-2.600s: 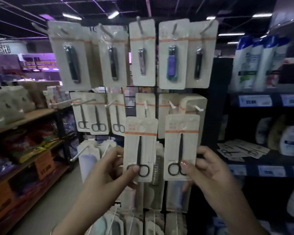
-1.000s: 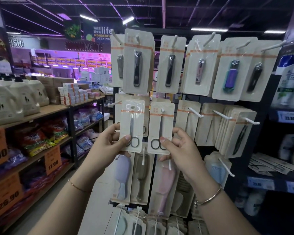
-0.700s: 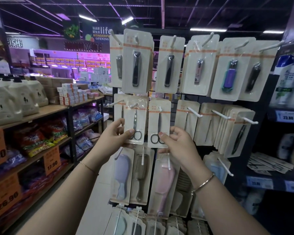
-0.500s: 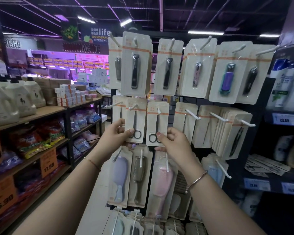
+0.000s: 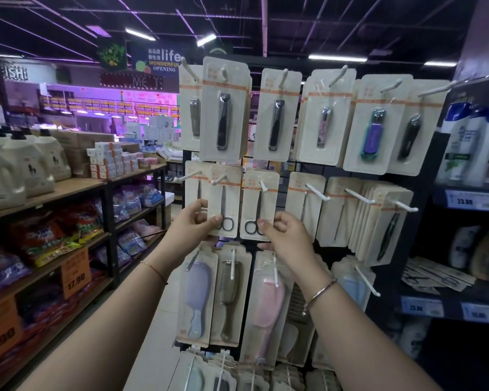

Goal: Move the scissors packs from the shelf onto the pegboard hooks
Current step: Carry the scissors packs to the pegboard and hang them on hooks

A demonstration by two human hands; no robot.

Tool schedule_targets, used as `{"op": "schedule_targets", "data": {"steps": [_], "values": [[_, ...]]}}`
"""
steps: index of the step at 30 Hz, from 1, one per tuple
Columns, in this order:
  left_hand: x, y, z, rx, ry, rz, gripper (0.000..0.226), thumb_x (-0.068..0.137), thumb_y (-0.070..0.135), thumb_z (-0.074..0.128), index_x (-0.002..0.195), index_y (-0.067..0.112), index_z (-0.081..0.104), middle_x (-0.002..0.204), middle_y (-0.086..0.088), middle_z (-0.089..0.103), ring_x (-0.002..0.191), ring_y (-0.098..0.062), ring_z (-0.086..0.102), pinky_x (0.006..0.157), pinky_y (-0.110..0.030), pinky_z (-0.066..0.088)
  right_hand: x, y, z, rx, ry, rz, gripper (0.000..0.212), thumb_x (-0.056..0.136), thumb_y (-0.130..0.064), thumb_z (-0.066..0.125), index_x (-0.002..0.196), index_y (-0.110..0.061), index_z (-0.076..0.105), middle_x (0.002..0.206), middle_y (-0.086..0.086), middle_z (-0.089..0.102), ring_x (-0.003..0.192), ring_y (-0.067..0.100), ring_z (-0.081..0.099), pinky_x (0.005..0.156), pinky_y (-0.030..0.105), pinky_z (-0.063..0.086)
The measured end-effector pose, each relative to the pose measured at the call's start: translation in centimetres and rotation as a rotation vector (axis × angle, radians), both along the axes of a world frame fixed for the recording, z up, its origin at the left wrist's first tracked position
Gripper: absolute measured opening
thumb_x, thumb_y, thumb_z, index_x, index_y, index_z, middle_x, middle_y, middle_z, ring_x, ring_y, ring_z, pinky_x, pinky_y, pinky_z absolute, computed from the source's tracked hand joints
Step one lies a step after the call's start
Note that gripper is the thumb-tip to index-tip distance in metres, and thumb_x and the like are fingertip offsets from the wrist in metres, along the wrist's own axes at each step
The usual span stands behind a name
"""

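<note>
Shop aisle, pegboard point(image 5: 283, 167) ahead: both packs, loose 2.6 s ago, are now hanging on hooks. Left hand point(image 5: 194, 225) is pinching 1 pack point(image 5: 227, 206), right hand point(image 5: 284, 235) the other pack point(image 5: 259, 206); more are lying on the shelf point(image 5: 438, 277).

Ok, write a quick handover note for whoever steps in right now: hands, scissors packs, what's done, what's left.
Left hand: pinching the bottom of the left scissors pack, which is threaded on its hook.
Right hand: pinching the bottom of the right scissors pack, also on its hook.
Done: both packs hang in the middle row, under the nail clippers.
Left: let go of both, then fetch the loose packs lying on the right-hand shelf and hang them.
</note>
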State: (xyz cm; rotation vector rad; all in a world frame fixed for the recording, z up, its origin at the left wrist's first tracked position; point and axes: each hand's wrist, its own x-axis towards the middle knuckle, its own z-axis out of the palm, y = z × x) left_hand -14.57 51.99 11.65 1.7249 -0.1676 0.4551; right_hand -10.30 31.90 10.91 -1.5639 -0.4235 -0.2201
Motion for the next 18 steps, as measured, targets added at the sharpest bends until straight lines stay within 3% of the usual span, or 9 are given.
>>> {"op": "schedule_targets", "data": {"steps": [1, 3, 5, 7, 10, 13, 18], "values": [[-0.1, 0.1, 0.0, -0.012, 0.015, 0.005, 0.038, 0.089, 0.020, 0.065, 0.123, 0.009, 0.051, 0.090, -0.018, 0.067, 0.090, -0.029, 0.069, 0.073, -0.036, 0.060, -0.2, -0.2, 0.1, 0.004, 0.015, 0.006, 0.013, 0.087, -0.018, 0.069, 0.091, -0.012, 0.058, 0.087, 0.002, 0.069, 0.077, 0.007, 0.066, 0.056, 0.021, 0.059], [-0.4, 0.4, 0.1, 0.000, 0.049, 0.050, 0.044, 0.086, 0.022, 0.069, 0.124, 0.010, 0.051, 0.096, -0.026, 0.061, 0.092, -0.031, 0.069, 0.076, -0.038, 0.061, -0.7, -0.6, 0.4, -0.026, 0.043, -0.027, 0.034, 0.084, -0.019, 0.073, 0.114, -0.013, 0.057, 0.092, -0.004, 0.068, 0.083, 0.011, 0.068, 0.061, 0.023, 0.061], [-1.0, 0.5, 0.0, 0.111, 0.036, 0.167, 0.038, 0.083, 0.024, 0.072, 0.116, 0.014, 0.056, 0.090, -0.016, 0.062, 0.084, -0.023, 0.067, 0.071, -0.035, 0.060, -1.3, -1.4, 0.8, -0.140, 0.007, -0.132, 0.047, 0.081, -0.023, 0.075, 0.123, -0.010, 0.057, 0.088, -0.012, 0.063, 0.083, 0.016, 0.070, 0.071, 0.031, 0.062], [-2.0, 0.5, 0.0, 0.284, -0.012, 0.319, 0.030, 0.083, 0.025, 0.072, 0.109, 0.018, 0.058, 0.088, -0.006, 0.068, 0.081, -0.021, 0.067, 0.073, -0.038, 0.059, -2.0, -2.3, 1.0, -0.282, -0.085, -0.219, 0.040, 0.081, -0.028, 0.074, 0.116, -0.013, 0.063, 0.086, -0.011, 0.064, 0.080, 0.016, 0.070, 0.074, 0.032, 0.060], [-4.0, 0.0, 0.3, 0.563, -0.051, 0.470, 0.032, 0.083, 0.029, 0.070, 0.110, 0.020, 0.058, 0.093, 0.000, 0.067, 0.083, -0.017, 0.064, 0.077, -0.039, 0.057, -3.2, -3.8, 0.9, -0.415, -0.220, -0.311, 0.029, 0.083, -0.027, 0.071, 0.111, -0.019, 0.066, 0.088, -0.012, 0.065, 0.076, 0.000, 0.062, 0.063, 0.013, 0.048], [-6.0, -1.5, 0.7, 0.691, -0.098, 0.490, 0.029, 0.085, 0.032, 0.066, 0.109, 0.017, 0.060, 0.095, 0.000, 0.066, 0.085, -0.016, 0.063, 0.077, -0.038, 0.057, -4.9, -5.6, 0.8, -0.530, -0.302, -0.386, 0.029, 0.085, -0.027, 0.069, 0.113, -0.020, 0.067, 0.096, -0.005, 0.068, 0.080, 0.010, 0.063, 0.068, 0.018, 0.046], [-8.3, -7.2, 1.0, 0.826, -0.168, 0.371, 0.019, 0.087, 0.035, 0.061, 0.099, 0.020, 0.064, 0.093, 0.002, 0.066, 0.084, -0.016, 0.061, 0.073, -0.033, 0.052, -7.8, -9.9, 0.0, -0.766, -0.379, -0.506, 0.023, 0.087, -0.030, 0.064, 0.106, -0.018, 0.069, 0.092, -0.005, 0.062, 0.086, 0.012, 0.057, 0.073, 0.027, 0.046]]}}
